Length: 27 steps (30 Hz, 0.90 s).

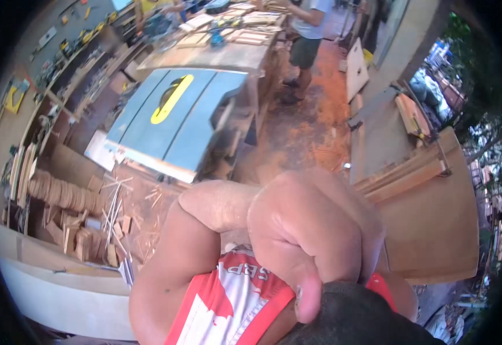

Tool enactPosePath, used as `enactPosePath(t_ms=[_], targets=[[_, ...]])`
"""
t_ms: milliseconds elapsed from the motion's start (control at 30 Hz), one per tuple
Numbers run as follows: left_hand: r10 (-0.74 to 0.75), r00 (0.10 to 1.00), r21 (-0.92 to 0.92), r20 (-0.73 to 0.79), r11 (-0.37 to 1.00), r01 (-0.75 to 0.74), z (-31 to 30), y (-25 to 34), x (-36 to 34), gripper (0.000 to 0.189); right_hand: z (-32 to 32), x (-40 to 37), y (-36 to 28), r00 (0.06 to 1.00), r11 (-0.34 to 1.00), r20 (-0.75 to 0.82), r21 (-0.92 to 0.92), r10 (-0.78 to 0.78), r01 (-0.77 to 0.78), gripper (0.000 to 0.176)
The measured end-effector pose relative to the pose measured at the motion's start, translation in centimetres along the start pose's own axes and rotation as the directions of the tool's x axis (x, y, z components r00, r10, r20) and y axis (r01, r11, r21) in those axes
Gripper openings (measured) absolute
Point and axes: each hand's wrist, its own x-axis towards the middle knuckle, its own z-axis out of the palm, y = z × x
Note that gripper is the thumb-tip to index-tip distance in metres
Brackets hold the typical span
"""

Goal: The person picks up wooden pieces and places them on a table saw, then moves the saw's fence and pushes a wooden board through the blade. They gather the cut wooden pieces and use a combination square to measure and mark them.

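Note:
My left arm bends across in front of my chest, and my left hand (317, 230) is very close to the camera. Its fingers curl down toward me and its thumb points down beside a dark, blurred thing (360, 316) at the bottom edge. The fingertips are hidden, so what they grip cannot be made out. Under the arm shows a red and white sleeveless top (236, 293) with lettering. Only a bit of the right shoulder appears at the lower right; my right hand is out of sight.
Ahead stands a table saw (190, 123) with a yellow insert. Behind it, a workbench (205, 56) bears wood pieces, with two people (307, 40) beside it. Shelves line the left wall. Wood offcuts (84, 241) lie lower left; a brown panel (435, 230) is at right. Sawdust covers the floor.

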Motion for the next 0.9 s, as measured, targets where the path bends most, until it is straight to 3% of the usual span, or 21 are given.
enactPosePath(t_ms=[100,133,167,200,267,367,433,467,533,700,767,800,867,900], targets=[[-0.001,1.000,0.063,-0.018,0.998,0.003,1.6,8.3,-1.5,0.032,4.6,-0.6,-7.8,0.998,0.999,0.065,-0.025,-0.019,0.021,0.051],[0.002,0.999,0.080,-0.032,0.997,0.001,2.4,10.5,-1.9,0.033,5.5,-1.7,-10.6,0.958,0.939,0.264,-0.344,0.114,-0.016,0.056],[0.002,0.999,0.094,-0.041,0.996,0.002,3.1,12.3,-1.9,0.034,6.5,-2.8,-13.5,0.873,0.777,0.389,-0.629,0.295,0.018,0.061],[0.002,0.998,0.107,-0.057,0.994,0.004,3.7,13.9,-2.3,0.035,8.6,-3.9,-14.5,0.873,0.769,0.386,-0.639,0.297,0.021,0.061],[0.008,0.997,0.133,-0.077,0.991,0.002,4.4,16.8,-2.8,0.037,12.0,-6.3,-15.8,0.956,0.761,0.293,-0.622,0.010,0.183,0.064],[0.011,0.995,0.201,-0.100,0.980,0.009,4.5,20.5,-3.7,0.041,16.9,2.8,-12.9,0.810,0.368,0.449,-0.730,-0.377,0.576,0.064],[0.016,0.994,0.252,-0.108,0.968,0.012,3.9,22.7,-4.2,0.043,18.3,-3.9,-23.7,0.902,0.377,0.402,-0.820,-0.157,0.431,0.063],[0.008,0.995,0.286,-0.103,0.958,0.022,3.4,23.7,-4.3,0.044,19.3,-3.4,-25.9,0.895,0.365,0.418,-0.817,-0.158,0.446,0.063],[-0.017,0.996,0.345,-0.093,0.937,0.048,2.2,25.3,-4.5,0.046,20.5,-3.9,-29.5,0.848,0.562,0.454,-0.640,-0.273,0.524,0.057],[-0.165,0.975,0.539,-0.146,0.813,0.219,-2.3,27.7,-4.4,0.053,25.1,3.7,-32.3,0.804,0.650,0.517,-0.508,-0.295,0.565,0.047],[-0.302,0.904,0.587,-0.301,0.689,0.426,-4.9,29.1,-6.0,0.055,26.2,5.6,-33.6,0.795,0.637,0.524,-0.509,-0.306,0.580,0.044],[-0.471,0.744,0.477,-0.475,0.573,0.667,-6.0,30.5,-7.6,0.049,26.7,6.2,-33.7,0.794,0.628,0.527,-0.516,-0.303,0.583,0.043],[-0.504,0.519,0.392,-0.690,0.342,0.854,-8.6,32.2,-13.6,0.076,27.2,7.2,-33.7,0.789,0.586,0.532,-0.548,-0.306,0.597,0.041],[-0.501,0.376,0.306,-0.779,0.220,0.926,-9.4,33.4,-16.9,0.067,27.3,8.4,-33.4,0.761,0.493,0.555,-0.585,-0.337,0.645,0.040]])
